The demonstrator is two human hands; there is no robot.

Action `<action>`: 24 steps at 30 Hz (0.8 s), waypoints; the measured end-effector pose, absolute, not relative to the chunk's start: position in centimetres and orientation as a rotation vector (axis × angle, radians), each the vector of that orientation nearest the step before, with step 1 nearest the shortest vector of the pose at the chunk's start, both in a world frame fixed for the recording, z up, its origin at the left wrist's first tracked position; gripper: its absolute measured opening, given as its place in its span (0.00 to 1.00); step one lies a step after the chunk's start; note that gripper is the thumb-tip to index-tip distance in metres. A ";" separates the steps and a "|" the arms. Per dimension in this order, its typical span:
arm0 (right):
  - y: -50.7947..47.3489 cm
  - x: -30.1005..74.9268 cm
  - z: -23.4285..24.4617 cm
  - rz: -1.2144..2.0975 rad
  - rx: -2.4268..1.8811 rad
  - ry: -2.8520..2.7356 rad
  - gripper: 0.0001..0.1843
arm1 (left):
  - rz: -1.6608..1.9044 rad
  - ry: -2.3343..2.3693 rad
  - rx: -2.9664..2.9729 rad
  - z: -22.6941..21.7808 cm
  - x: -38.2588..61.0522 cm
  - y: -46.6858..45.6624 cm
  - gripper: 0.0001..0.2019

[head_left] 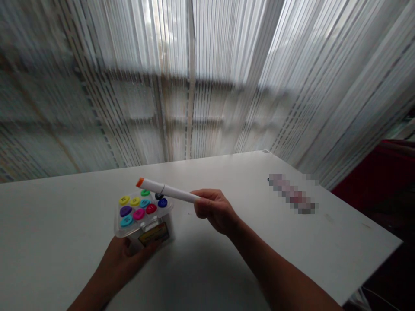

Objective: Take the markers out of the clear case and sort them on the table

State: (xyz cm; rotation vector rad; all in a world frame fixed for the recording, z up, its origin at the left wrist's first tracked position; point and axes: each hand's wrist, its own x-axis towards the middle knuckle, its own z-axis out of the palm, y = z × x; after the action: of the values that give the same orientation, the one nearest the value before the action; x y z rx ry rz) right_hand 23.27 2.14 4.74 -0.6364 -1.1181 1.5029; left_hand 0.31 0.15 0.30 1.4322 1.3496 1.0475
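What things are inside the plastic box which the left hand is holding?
In the box, round marker tops show: yellow, green, light blue, purple, pink, red, dark blue, one blackish. Their lower parts cannot be seen behind the label and left hand.

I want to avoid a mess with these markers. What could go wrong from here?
First, the right hand holds the white marker near one end, so it might twist or slip from the fingers.
Second, the left hand grips the clear box low down, so a bump near its top could tip it.
Third, the marker's orange end looks close to the packed coloured ends and might knock them.
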 end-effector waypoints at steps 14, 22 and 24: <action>1.5 23.5 5.9 1.467 -0.512 -1.218 0.22 | 1.078 1.407 1.406 -0.5 0.2 0.8 0.28; -0.1 19.1 14.6 0.336 -1.189 -2.365 0.09 | 1.115 1.363 1.462 -1.3 -0.2 0.9 0.31; 0.1 17.8 16.2 0.127 -1.266 -2.600 0.08 | 1.117 1.349 1.455 -1.1 -0.1 0.9 0.28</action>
State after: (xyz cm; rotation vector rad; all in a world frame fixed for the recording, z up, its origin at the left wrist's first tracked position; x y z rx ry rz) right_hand 17.76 0.09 16.17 -1.2663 -2.6005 0.1270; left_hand -0.06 0.91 -1.12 1.4548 1.3485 1.1170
